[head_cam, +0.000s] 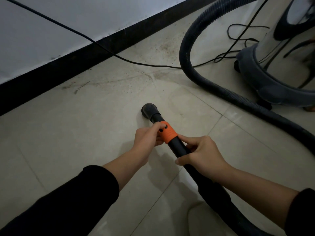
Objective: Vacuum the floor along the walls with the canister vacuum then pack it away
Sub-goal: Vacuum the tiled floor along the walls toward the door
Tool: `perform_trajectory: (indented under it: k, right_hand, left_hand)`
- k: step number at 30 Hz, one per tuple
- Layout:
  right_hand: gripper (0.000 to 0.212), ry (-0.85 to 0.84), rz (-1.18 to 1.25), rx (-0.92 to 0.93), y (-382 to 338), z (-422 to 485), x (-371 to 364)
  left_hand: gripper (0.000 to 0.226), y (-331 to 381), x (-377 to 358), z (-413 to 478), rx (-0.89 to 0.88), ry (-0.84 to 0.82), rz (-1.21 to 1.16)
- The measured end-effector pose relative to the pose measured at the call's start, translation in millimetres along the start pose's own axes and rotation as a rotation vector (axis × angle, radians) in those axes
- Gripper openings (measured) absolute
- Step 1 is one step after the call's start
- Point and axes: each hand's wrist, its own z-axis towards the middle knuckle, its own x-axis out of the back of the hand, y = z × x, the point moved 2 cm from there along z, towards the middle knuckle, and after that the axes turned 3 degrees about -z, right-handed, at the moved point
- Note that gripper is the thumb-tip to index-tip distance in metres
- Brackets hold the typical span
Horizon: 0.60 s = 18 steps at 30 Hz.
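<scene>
The black wand (pixel 179 148) sits at centre, its round nozzle (pixel 149 111) on the tiled floor (pixel 76 130). The left hand (pixel 146 138) pinches the orange collar (pixel 168 135) with curled fingers. The right hand (pixel 202 152) grips the tube just behind it. The ribbed hose (pixel 185 53) loops to the steel canister (pixel 272 65) at two o'clock, and a cord (pixel 68 29) runs toward ten.

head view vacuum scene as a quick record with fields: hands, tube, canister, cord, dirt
left hand: fingers pinch the orange collar
right hand: grips the black tube just behind the collar
nozzle: round, black, down at the floor tile, apart from the wall
hose: ribbed, loops from the tube round to the canister
canister: upright on the floor, far right
cord: black, runs past the wall and baseboard to the canister side
dirt: dark specks on the floor along the baseboard
</scene>
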Motion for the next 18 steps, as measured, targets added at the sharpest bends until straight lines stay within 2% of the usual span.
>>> perform_trajectory:
  k: [5,12,18]
  right_hand:
    - [0.073,-0.001,-0.014,-0.032,10.4,-2.5,11.4]
    - [0.072,-0.108,-0.050,0.014,14.9,-5.9,24.4]
    - [0.070,-0.253,-0.024,0.073,11.8,-8.8,24.0]
  left_hand:
    - [0.015,-5.0,-13.3,-11.3,0.003,-0.022,0.013]
    - [0.014,-16.4,-11.4,-28.5,0.065,-0.036,-0.085]
    - [0.015,-20.6,-2.0,-51.4,0.053,0.114,-0.122]
